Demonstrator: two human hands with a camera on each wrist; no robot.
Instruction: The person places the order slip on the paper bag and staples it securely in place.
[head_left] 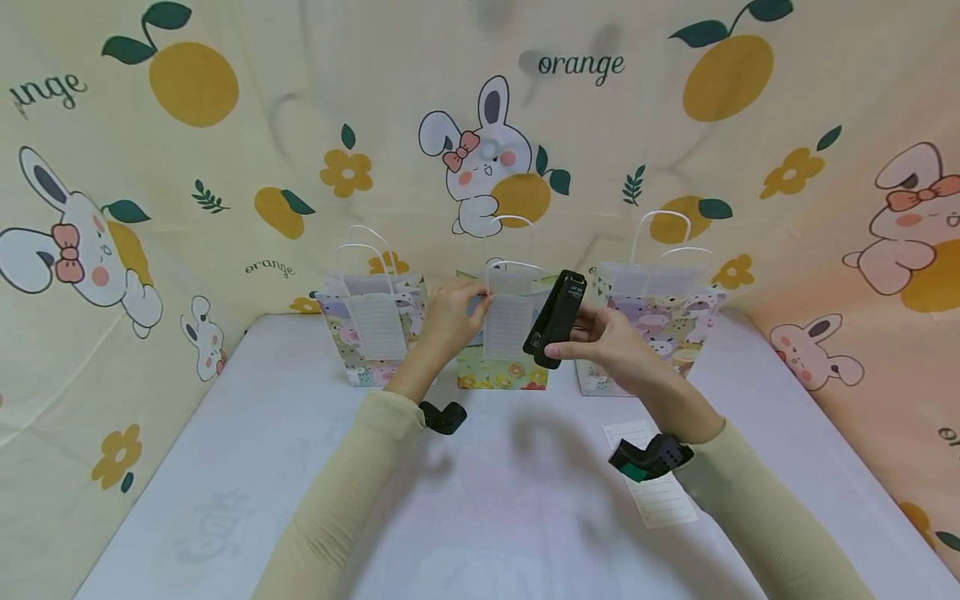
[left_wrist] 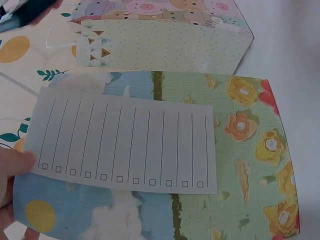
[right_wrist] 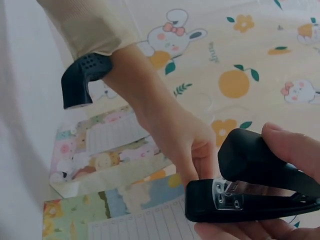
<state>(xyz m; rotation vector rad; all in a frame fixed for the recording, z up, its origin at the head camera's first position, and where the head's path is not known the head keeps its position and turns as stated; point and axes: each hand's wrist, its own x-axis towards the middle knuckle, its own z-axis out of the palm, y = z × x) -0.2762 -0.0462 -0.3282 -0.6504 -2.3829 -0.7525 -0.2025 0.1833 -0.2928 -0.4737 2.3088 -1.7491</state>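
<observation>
My left hand (head_left: 452, 315) pinches the top edge of a checklist sheet (left_wrist: 127, 142) against the front of the middle gift bag (head_left: 501, 375), which has a painted flower pattern. In the left wrist view the sheet lies flat over the bag's blue and green face, with the thumb on its edge. My right hand (head_left: 611, 343) grips a black stapler (head_left: 557, 319) just right of that sheet. The stapler's jaws stand apart in the right wrist view, close to the left hand's fingers.
A cartoon-animal gift bag (head_left: 352, 333) with a checklist sheet on its front stands at left. Another animal-print bag (head_left: 660, 329) stands at right. A loose checklist sheet (head_left: 660, 500) lies on the white table (head_left: 480, 500) beneath the right forearm. A patterned cloth (head_left: 300, 100) hangs behind.
</observation>
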